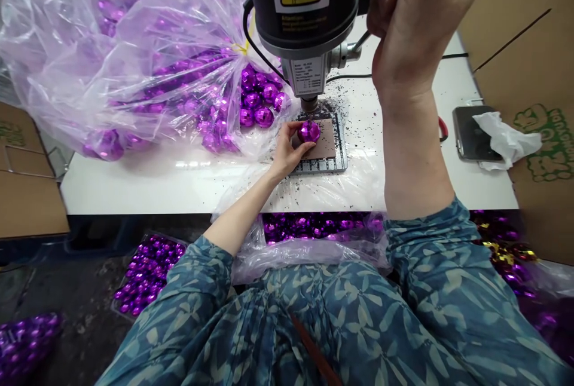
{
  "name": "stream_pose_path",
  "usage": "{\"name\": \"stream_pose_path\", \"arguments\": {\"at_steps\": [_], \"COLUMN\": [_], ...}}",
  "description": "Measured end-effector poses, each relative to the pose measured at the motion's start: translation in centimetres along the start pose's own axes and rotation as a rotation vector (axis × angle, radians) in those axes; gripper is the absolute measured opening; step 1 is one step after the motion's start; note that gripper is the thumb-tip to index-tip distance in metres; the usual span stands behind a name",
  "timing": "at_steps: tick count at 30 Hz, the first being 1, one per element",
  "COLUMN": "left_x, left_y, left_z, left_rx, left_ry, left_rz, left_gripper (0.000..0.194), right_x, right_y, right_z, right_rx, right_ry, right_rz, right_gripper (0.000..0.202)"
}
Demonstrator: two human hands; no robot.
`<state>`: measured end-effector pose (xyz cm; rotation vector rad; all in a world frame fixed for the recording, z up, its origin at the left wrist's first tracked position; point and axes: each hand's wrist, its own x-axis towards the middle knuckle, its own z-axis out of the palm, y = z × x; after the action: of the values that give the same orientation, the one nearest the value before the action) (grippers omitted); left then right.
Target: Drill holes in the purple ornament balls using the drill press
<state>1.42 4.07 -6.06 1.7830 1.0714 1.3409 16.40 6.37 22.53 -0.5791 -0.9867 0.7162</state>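
Between the thumb and fingers of my left hand [290,148] is a shiny purple faceted ball [309,131], held over a brown board [326,140] on the metal base [341,153] of a drill press. The drill press head [305,9] hangs above, its chuck [309,103] just over the ball. My right hand [410,15] is raised at the upper right beside the machine, its fingers curled; what they grip is hidden behind the hand.
A clear bag [147,75] of purple balls covers the table's left side. Dark shavings surround the base. A phone [478,132] with crumpled tissue [509,138] lies at the right. Cardboard boxes flank the table [134,186]. A tray of balls [150,275] stands below left.
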Motion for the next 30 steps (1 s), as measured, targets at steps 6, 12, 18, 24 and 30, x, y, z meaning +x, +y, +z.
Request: {"name": "stream_pose_path", "arguments": {"at_steps": [6,12,18,24,30], "left_x": [-0.3,-0.2,-0.2,-0.2,-0.2], "left_y": [0.2,0.4,0.9,1.3,1.4], "left_z": [0.4,0.4,0.5,0.4,0.3], "left_rx": [0.081,0.08,0.041,0.024,0.037], "left_ry": [-0.029,-0.01,-0.002,-0.011,-0.014], "left_rz": [0.066,0.052,0.029,0.019,0.042], "left_gripper": [0.062,0.063,0.061,0.061,0.061], "right_x": [-0.7,-1.9,-4.5,-5.2,-6.1], "right_y": [-0.4,2.1,3.1,4.3,6.4], "right_z": [-0.7,-1.9,-3.1,-4.1,-5.4], "right_rx": [0.001,0.062,0.044,-0.013,-0.174], "right_ry": [-0.096,-0.038,-0.019,0.004,0.077], "right_rz": [-0.06,-0.398,-0.559,-0.591,-0.611], "right_gripper": [0.045,0.054,0.062,0.068,0.067]}}
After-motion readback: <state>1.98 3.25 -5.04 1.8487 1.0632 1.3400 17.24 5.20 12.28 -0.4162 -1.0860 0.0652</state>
